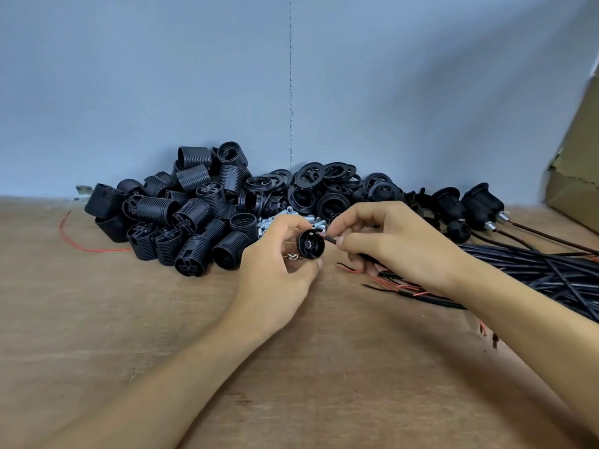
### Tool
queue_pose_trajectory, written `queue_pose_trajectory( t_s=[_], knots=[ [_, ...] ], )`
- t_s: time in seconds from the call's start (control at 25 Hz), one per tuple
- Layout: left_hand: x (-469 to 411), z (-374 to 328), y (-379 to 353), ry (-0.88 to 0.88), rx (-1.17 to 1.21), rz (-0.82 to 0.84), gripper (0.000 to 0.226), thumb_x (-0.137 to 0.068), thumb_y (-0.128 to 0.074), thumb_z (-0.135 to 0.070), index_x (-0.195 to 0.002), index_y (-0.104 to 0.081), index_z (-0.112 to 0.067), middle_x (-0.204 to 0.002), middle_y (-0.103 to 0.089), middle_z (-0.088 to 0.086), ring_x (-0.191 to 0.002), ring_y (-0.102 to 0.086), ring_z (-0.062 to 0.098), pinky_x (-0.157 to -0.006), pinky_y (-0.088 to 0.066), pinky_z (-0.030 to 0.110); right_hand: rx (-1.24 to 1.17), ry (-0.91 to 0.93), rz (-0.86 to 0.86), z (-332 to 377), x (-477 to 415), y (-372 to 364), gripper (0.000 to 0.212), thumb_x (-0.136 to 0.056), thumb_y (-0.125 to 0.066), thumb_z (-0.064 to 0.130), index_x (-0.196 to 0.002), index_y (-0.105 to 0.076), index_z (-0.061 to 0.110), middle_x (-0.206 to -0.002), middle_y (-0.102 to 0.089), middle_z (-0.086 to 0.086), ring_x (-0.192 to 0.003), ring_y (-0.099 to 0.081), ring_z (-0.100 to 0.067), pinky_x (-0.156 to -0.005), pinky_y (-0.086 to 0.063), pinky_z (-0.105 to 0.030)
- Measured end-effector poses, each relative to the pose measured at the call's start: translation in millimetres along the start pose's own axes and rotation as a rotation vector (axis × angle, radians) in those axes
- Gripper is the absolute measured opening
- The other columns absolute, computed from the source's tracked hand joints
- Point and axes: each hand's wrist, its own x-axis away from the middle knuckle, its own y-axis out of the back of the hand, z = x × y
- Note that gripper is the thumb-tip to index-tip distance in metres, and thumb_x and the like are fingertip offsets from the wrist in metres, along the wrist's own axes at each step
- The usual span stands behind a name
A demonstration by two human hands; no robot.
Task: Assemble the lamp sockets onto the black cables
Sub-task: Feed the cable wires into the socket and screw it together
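Lamp sockets (181, 209) heaped on wooden table (97, 319) against blue wall (162, 76).

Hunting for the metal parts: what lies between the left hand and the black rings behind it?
A small heap of silver metal fittings, shown in the head view.

A pale blue-grey wall (162, 76) with a vertical seam (290, 92) backs the wooden counter (97, 319); a cardboard box (580, 163) stands at its right edge.
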Motion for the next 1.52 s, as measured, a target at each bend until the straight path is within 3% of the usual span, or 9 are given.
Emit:
queue_pose_trajectory(
  t_s=[0.08,0.2,0.36,0.52,0.72,0.84,1.2,1.36,1.52],
  knots=[
    [0.9,-1.5,-0.2,-0.038,-0.022,-0.016,0.045,-0.08,-0.078,-0.003,-0.102,-0.06,-0.038,-0.101,-0.07,-0.021,-0.096,-0.068,0.005,-0.083,-0.055,0.025,-0.058,-0.011,0.016,1.2,0.7,-4.0,0.015,-0.09,-0.067,0.0,-0.1,-0.064,0.011,-0.074,-0.068,-0.007,-0.057,-0.06,-0.021,-0.05,-0.049,-0.031],
    [2.6,-3.9,0.0,-0.108,-0.051,-0.034,0.048,-0.08,-0.077,-0.003,-0.105,-0.06,-0.041,-0.101,-0.068,-0.022,-0.101,-0.066,0.003,-0.086,-0.052,0.02,-0.064,-0.038,-0.004,0.1,2.0,-7.5,0.019,-0.09,-0.07,0.001,-0.1,-0.055,0.009,-0.068,-0.068,-0.005,-0.055,-0.059,-0.025,-0.054,-0.049,-0.039],
    [0.8,-1.1,1.1,-0.056,0.005,-0.071,0.048,-0.081,-0.079,-0.004,-0.108,-0.063,-0.04,-0.102,-0.07,-0.021,-0.105,-0.066,0.003,-0.086,-0.054,0.02,-0.061,-0.042,-0.02,1.1,2.2,-8.1,0.021,-0.089,-0.07,0.001,-0.096,-0.052,0.01,-0.071,-0.069,-0.012,-0.056,-0.06,-0.03,-0.057,-0.049,-0.043],
    [1.9,-2.0,0.2,-0.088,0.008,-0.044,0.048,-0.08,-0.077,-0.002,-0.107,-0.065,-0.039,-0.102,-0.07,-0.018,-0.104,-0.068,0.008,-0.088,-0.055,0.022,-0.058,-0.037,-0.03,0.7,2.6,-8.4,0.02,-0.09,-0.07,0.001,-0.094,-0.052,0.009,-0.065,-0.067,-0.008,-0.05,-0.059,-0.024,-0.05,-0.05,-0.034],
    [2.8,-4.6,-0.6,-0.147,-0.106,-0.06,0.051,-0.077,-0.075,0.002,-0.112,-0.069,-0.034,-0.107,-0.067,-0.02,-0.107,-0.065,0.005,-0.093,-0.054,0.026,-0.053,-0.058,-0.035,1.5,2.4,-9.2,0.019,-0.091,-0.07,0.002,-0.094,-0.053,0.008,-0.064,-0.067,-0.01,-0.051,-0.058,-0.025,-0.053,-0.05,-0.038],
    [4.3,-5.8,-0.7,-0.218,-0.18,-0.03,0.054,-0.075,-0.071,0.005,-0.114,-0.07,-0.032,-0.109,-0.065,-0.017,-0.11,-0.062,0.004,-0.093,-0.053,0.026,-0.089,-0.076,-0.03,0.8,2.9,-10.2,0.019,-0.09,-0.071,0.0,-0.094,-0.053,0.005,-0.061,-0.064,-0.008,-0.047,-0.058,-0.021,-0.048,-0.052,-0.031],
    [5.0,-2.0,-1.5,-0.101,-0.096,-0.034,0.058,-0.079,-0.072,0.003,-0.119,-0.073,-0.038,-0.123,-0.06,-0.014,-0.117,-0.062,0.006,-0.1,-0.051,0.02,-0.159,-0.133,-0.053,2.7,4.2,-11.6,0.019,-0.089,-0.071,-0.003,-0.094,-0.054,0.003,-0.06,-0.063,-0.007,-0.043,-0.058,-0.016,-0.043,-0.048,-0.025],
    [6.0,-5.4,-3.3,-0.125,-0.116,-0.06,0.056,-0.08,-0.074,0.004,-0.122,-0.072,-0.034,-0.115,-0.067,-0.015,-0.109,-0.067,0.004,-0.097,-0.053,0.021,-0.261,-0.182,-0.071,3.0,4.4,-13.1,0.021,-0.088,-0.072,-0.004,-0.095,-0.053,0.004,-0.06,-0.066,-0.005,-0.044,-0.059,-0.014,-0.042,-0.047,-0.022],
    [4.3,-11.9,-1.6,-0.002,0.085,-0.067,0.061,-0.08,-0.077,0.004,-0.107,-0.07,-0.05,-0.101,-0.076,-0.021,-0.099,-0.07,-0.004,-0.088,-0.052,0.01,-0.252,-0.183,-0.088,2.9,4.1,-12.7,0.022,-0.089,-0.072,-0.002,-0.095,-0.052,0.004,-0.057,-0.067,-0.002,-0.044,-0.06,-0.014,-0.041,-0.048,-0.023]
  ],
)
